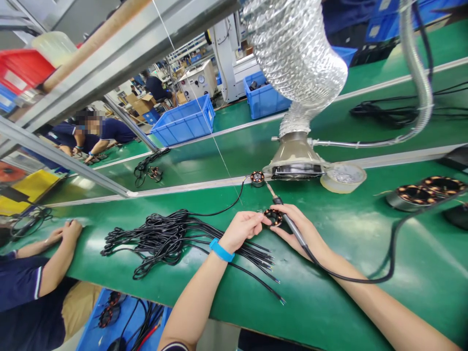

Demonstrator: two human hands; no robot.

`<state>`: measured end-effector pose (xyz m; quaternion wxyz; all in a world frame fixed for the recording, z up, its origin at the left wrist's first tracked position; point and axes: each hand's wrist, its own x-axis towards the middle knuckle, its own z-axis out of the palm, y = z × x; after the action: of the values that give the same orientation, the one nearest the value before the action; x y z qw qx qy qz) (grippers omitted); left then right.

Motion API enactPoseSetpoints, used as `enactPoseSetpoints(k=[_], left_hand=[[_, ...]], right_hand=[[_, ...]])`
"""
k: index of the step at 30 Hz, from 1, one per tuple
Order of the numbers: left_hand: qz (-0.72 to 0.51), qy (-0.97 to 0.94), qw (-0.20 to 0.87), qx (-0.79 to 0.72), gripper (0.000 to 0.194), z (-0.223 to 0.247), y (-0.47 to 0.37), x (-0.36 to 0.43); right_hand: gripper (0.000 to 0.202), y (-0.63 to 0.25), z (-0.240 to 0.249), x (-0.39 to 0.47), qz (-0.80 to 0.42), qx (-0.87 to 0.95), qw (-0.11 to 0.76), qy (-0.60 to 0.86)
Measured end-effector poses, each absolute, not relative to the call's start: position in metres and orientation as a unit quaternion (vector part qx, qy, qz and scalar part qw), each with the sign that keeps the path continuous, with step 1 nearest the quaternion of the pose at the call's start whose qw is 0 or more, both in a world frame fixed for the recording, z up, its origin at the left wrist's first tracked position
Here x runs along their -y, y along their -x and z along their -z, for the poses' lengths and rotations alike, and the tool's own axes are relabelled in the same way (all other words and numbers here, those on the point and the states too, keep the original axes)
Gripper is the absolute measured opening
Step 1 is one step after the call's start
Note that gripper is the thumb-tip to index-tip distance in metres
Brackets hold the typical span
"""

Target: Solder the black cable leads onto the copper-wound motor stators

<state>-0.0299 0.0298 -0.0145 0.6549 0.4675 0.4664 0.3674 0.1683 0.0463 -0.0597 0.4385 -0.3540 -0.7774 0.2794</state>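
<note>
A small ring-shaped motor stator (273, 217) with copper windings is between my two hands, above the green bench. My left hand (244, 229), with a blue band at the wrist, is closed in a pinch at the stator's left edge. Any fine wire between those fingertips is too small to make out. In my right hand (305, 234) lies a soldering iron (294, 230), its tip pointing up and away from me. The right thumb and fingertips also reach the stator's right side. A second stator (257, 179), with a black cable attached, sits just beyond the iron's tip.
A bundle of black cables (164, 239) lies to the left. A fume extraction hood (296, 156) and a round tub (343, 176) stand behind my hands. More stators (413, 196) are at the right. The iron's cord (393, 253) loops over my right forearm. A co-worker's hands (68, 231) rest at the left.
</note>
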Motion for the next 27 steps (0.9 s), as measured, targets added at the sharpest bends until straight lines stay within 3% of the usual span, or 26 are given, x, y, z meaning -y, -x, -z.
enactPoseSetpoints(k=[5, 12, 20, 27], left_hand=[[-0.311, -0.598, 0.509, -0.535, 0.043, 0.006, 0.059, -0.027], [-0.128, -0.812, 0.363, -0.439, 0.019, 0.010, 0.069, -0.021], [-0.033, -0.850, 0.296, -0.434, 0.018, 0.010, 0.065, -0.019], [-0.041, -0.850, 0.310, -0.425, 0.020, 0.008, 0.068, -0.019]], right_hand=[[0.050, -0.169, 0.062, -0.045, -0.279, 0.782, 0.429, 0.355], [0.052, -0.167, 0.065, -0.047, -0.271, 0.779, 0.431, 0.366], [0.049, -0.168, 0.063, -0.048, -0.312, 0.765, 0.430, 0.364], [0.050, -0.168, 0.070, -0.046, -0.418, 0.707, 0.441, 0.362]])
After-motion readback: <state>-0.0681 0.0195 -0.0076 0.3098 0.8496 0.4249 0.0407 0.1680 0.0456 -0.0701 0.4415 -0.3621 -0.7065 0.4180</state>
